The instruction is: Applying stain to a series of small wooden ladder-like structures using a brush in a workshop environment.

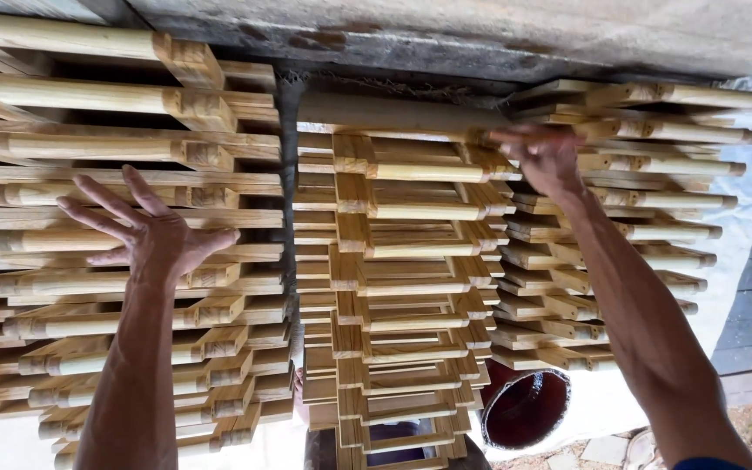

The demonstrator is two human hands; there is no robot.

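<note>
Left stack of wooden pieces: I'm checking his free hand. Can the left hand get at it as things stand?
Probably yes: the left hand hovers open right over the left stack, fingers spread, nothing between them.

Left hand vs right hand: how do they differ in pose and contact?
The left hand is open with fingers spread, in front of the left stack, gripping nothing; the right hand has fingers curled onto the top piece of the middle stack. The left hand sits lower in the view, the right hand higher. Both reach out over stacked pale wooden pieces.
</note>
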